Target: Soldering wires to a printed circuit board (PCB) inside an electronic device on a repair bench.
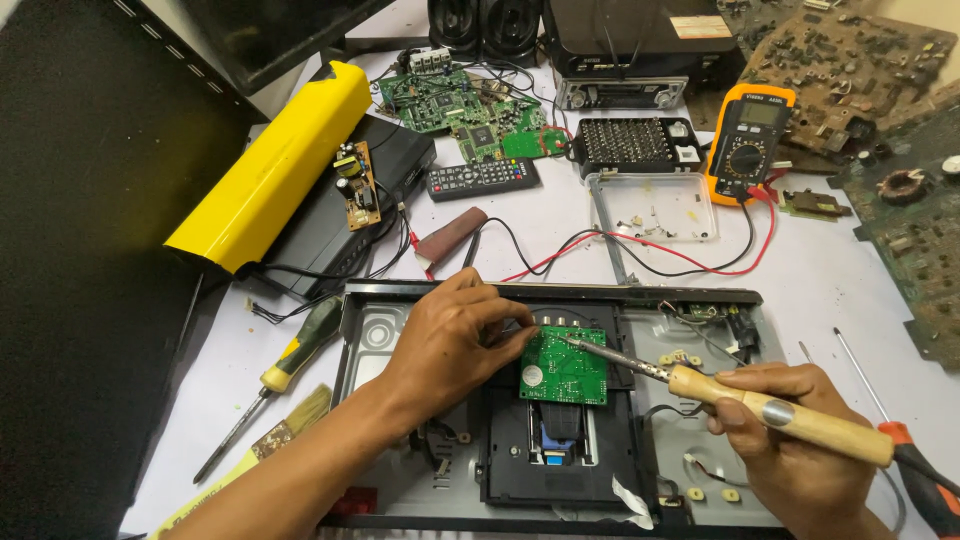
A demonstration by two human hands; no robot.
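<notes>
On the cluttered white surface (850, 290), my left grip (450, 340) pinches the small green circuit board (565, 365) while my right grip (790, 440) clamps the wooden-handled soldering iron (770, 412).

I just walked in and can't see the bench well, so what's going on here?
A person is soldering. The right hand holds a wooden-handled soldering iron, its tip on a small green circuit board inside an opened player chassis. The left hand steadies the board's edge. A multimeter and a screwdriver lie nearby.

Green circuit board (563, 365), tan-handled soldering iron (790, 418), yellow housing (272, 170), orange multimeter (750, 140).
</notes>
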